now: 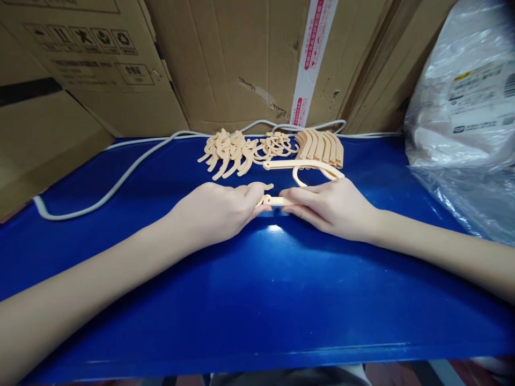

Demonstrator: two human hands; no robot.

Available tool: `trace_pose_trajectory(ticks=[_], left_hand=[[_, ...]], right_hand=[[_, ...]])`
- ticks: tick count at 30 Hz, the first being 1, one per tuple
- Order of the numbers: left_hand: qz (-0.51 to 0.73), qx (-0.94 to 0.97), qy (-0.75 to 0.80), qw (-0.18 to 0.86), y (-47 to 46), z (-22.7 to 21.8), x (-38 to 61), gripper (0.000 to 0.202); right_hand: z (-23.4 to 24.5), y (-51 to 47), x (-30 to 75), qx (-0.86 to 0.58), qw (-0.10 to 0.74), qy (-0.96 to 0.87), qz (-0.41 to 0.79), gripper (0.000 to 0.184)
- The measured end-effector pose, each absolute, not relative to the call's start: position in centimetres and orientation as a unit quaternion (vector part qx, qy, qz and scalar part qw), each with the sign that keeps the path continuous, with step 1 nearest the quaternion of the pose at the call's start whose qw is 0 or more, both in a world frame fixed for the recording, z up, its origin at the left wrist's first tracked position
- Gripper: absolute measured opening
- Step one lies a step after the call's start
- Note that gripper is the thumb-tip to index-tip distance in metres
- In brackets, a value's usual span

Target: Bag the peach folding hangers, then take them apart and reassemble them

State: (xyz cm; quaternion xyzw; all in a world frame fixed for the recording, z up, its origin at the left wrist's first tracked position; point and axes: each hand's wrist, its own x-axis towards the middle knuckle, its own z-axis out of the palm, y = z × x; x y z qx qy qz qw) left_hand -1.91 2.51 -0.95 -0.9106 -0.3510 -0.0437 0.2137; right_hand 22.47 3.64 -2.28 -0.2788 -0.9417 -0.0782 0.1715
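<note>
My left hand (pixel 219 212) is closed on a curved beige plastic hanger piece (pixel 269 186), mostly hidden by the fingers, with one tip showing. My right hand (pixel 332 209) pinches a beige plastic hanger arm (pixel 277 201) whose holed end meets the left fingertips. Both hands are close together, just above the blue table (pixel 257 300). Right behind them lies another long hanger arm (pixel 300 164), and a curved hook (pixel 296 177) shows below it. How the two held pieces fit together is hidden by my fingers.
Behind my hands are a heap of short curved pieces (pixel 227 153), loose hooks (pixel 277 145) and a row of stacked hanger arms (pixel 322 147). A white cable (pixel 137 169) runs along the back and left. Cardboard boxes (pixel 241 59) stand behind; a plastic-wrapped bundle (pixel 462 118) sits right.
</note>
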Motion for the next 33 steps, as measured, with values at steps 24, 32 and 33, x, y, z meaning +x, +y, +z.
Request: trace_pose_trajectory(ticks=[24, 32, 33], left_hand=[[-0.161, -0.89, -0.211, 0.371, 2.3, -1.1, -2.0, 0.033], [-0.181, -0.889, -0.215, 0.363, 2.3, -1.1, -2.0, 0.032], [-0.186, -0.888, -0.215, 0.36, 2.4, -1.2, -2.0, 0.033]], right_hand=[[-1.4, 4.0, 22.6, -0.281, 0.126, -0.946, 0.102, 0.037], [-1.5, 4.2, 22.7, -0.278, 0.129, -0.945, 0.11, 0.035], [-1.5, 4.2, 22.7, -0.278, 0.129, -0.946, 0.109, 0.035]])
